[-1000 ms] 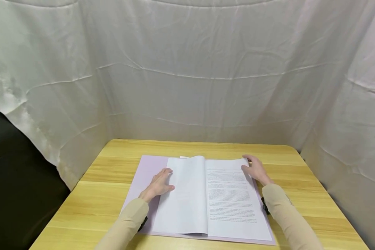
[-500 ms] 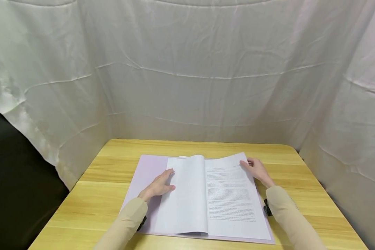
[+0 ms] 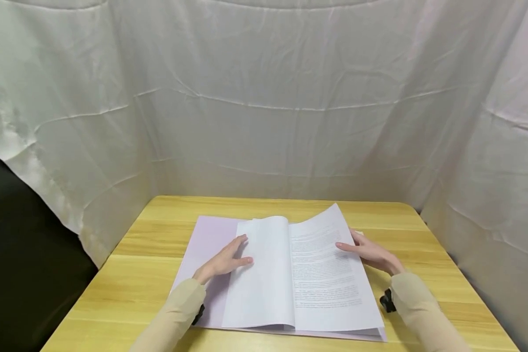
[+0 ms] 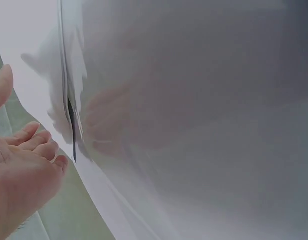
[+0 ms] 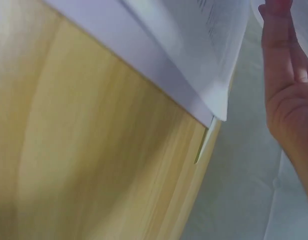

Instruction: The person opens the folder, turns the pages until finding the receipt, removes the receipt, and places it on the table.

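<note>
A lavender folder [image 3: 210, 234] lies spread on the table, holding white sheets. My right hand [image 3: 374, 254] pinches the upper right edge of a printed page [image 3: 323, 278], thumb on top and fingers underneath, and the page's far corner bows upward. In the right wrist view, the right hand [image 5: 288, 85] appears beside the raised paper, its fingertips partly cut off. My left hand [image 3: 222, 261] rests at the outer edge of the blank turned-over page [image 3: 264, 288], fingers relaxed and thumb apart. The left wrist view shows the left hand [image 4: 29, 175] beside a glossy sheet [image 4: 193, 125].
The wooden table [image 3: 114, 293] carries the folder near its front edge. A thin pale strip [image 5: 206, 140] sticks out past the folder's corner. Grey-white cloth [image 3: 264, 122] hangs behind and at both sides, with a dark area [image 3: 22, 254] at the left.
My right hand has taken hold of the printed page's edge and lifted its far right corner up and leftward. The left hand has barely shifted, with a slight move to the right.
</note>
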Available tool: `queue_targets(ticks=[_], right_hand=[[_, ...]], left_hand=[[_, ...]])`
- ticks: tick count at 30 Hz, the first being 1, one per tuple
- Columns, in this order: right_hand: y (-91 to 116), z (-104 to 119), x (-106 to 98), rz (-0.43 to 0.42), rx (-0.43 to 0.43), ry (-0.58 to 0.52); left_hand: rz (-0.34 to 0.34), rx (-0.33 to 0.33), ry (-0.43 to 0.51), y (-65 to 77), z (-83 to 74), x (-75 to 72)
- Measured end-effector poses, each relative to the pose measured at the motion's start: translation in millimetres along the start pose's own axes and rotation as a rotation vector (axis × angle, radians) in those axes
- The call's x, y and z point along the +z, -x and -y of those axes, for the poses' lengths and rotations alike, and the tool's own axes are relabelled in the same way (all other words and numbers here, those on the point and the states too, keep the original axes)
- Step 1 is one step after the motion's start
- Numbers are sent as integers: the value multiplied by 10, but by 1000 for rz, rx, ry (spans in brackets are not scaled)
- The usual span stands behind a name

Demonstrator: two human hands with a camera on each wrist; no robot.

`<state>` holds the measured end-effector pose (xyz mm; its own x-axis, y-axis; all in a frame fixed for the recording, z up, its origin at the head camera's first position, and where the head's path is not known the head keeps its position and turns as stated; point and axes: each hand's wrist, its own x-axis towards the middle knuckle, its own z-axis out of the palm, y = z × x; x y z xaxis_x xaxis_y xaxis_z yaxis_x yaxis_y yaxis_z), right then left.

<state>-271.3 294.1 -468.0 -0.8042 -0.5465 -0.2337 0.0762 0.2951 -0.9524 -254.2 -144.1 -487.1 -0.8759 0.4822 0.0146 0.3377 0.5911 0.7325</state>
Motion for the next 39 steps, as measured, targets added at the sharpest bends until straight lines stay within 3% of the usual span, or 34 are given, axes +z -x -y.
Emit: queue_targets(ticks=[5,10,20,30,39], right_hand=[[83,72,94,27,9,-71],[142,151,160,108,-39,-127],[177,244,268,242,-113,-122],[136,395,414,282,-137,-151],[86,493,566,268,-116,-106]], left_hand=[[16,-42,33,-2,-24,-3],[19,-49,40,-14,-45,1],[10,-63,93,-10,-115,25],[0,-91,138,-48,-218,23],[35,-51,201,-77,-403,41]])
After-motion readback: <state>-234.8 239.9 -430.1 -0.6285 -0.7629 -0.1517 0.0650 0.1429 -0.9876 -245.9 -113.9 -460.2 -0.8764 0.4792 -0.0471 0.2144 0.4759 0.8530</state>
